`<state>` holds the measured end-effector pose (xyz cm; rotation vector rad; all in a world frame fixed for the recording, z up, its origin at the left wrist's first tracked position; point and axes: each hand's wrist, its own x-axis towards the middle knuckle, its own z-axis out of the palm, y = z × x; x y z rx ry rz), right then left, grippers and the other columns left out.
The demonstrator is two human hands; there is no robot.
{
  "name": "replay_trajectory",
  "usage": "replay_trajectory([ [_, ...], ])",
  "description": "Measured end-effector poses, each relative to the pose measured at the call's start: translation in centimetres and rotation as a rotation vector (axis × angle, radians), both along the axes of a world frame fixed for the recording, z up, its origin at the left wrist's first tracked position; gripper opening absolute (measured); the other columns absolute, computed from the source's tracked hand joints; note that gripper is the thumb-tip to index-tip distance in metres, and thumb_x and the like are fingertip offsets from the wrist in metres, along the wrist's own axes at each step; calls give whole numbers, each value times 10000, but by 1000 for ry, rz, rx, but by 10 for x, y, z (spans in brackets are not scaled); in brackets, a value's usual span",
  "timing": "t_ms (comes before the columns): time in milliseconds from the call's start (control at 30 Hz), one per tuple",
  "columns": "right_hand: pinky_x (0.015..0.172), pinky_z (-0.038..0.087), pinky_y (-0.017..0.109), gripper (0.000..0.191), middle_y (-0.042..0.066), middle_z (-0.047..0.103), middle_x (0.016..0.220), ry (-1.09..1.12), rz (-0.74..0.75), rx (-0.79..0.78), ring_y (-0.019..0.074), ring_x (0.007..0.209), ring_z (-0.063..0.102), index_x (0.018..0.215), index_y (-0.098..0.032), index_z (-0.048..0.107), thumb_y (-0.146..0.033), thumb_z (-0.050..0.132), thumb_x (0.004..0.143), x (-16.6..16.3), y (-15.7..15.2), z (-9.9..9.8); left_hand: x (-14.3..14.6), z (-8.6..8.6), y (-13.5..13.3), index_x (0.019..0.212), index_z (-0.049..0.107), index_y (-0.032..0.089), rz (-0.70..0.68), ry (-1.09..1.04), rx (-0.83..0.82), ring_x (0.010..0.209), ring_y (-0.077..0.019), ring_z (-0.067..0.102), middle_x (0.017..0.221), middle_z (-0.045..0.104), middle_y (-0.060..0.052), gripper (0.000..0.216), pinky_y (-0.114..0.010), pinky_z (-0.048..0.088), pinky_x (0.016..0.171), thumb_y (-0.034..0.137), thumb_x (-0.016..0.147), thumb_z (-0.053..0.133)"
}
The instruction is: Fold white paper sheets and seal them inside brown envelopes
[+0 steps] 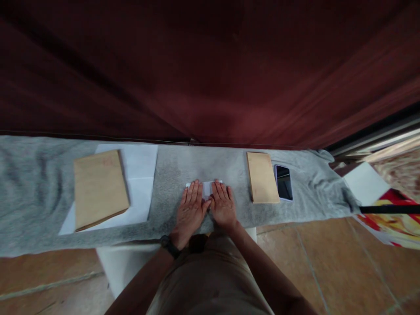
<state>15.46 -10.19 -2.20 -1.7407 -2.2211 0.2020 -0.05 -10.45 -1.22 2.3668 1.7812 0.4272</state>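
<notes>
A small piece of white paper (206, 190) lies on the grey cloth in front of me, mostly covered by my hands. My left hand (190, 209) rests flat on its left part, fingers stretched forward. On its right part my right hand (223, 206) lies flat too, and the two thumbs come close together at the near edge. Only the paper's middle strip and its far corners show between and beyond my fingers. Whether the paper is folded I cannot tell.
At left, a large brown envelope (100, 188) lies over white sheets (141, 183). To the right are a smaller brown envelope (263, 178) and a phone (284, 183). The grey cloth (170, 170) covers the narrow table, with a dark red curtain (210, 78) behind it.
</notes>
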Motion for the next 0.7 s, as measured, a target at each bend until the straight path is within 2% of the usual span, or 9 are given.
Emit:
replay_trajectory([
  [167, 1270, 226, 548, 580, 132, 405, 1655, 9, -41, 33, 307, 1544, 360, 1637, -158, 335, -345, 403, 1093, 14, -2, -4, -7, -1, -8, 1645, 262, 80, 93, -27, 50, 1577, -318, 293, 1665, 351, -211, 663, -555, 288, 1273, 349, 1048, 366],
  [333, 1263, 250, 553, 572, 151, 406, 1651, -12, -77, 41, 324, 1547, 352, 1622, -119, 362, -345, 387, 1098, 26, -4, -2, -10, -3, -12, 1652, 234, 82, 135, -35, 58, 1576, -325, 290, 1660, 358, -217, 683, -558, 303, 1266, 378, 1052, 373],
  [433, 1272, 241, 554, 560, 157, 392, 1658, -1, -85, 41, 315, 1560, 331, 1617, -114, 370, -323, 370, 1098, 19, -3, 3, -10, -2, -12, 1633, 271, 44, 131, -24, 48, 1577, -336, 285, 1656, 352, -236, 681, -562, 292, 1269, 379, 1049, 372],
  [533, 1278, 264, 518, 549, 132, 367, 1677, 44, -17, 24, 280, 1576, 303, 1611, -130, 387, -324, 356, 1099, 3, -1, 9, -11, 0, -12, 1614, 298, 9, 121, -13, 35, 1581, -343, 270, 1657, 337, -251, 677, -563, 283, 1273, 354, 1038, 384],
  [700, 1284, 272, 470, 512, 100, 405, 1663, 54, 74, -18, 246, 1563, 336, 1577, -160, 456, -331, 381, 1099, -13, -1, 7, -11, -1, -13, 1627, 286, 42, 120, -6, 28, 1584, -321, 271, 1672, 327, -220, 665, -553, 277, 1277, 287, 1017, 386],
])
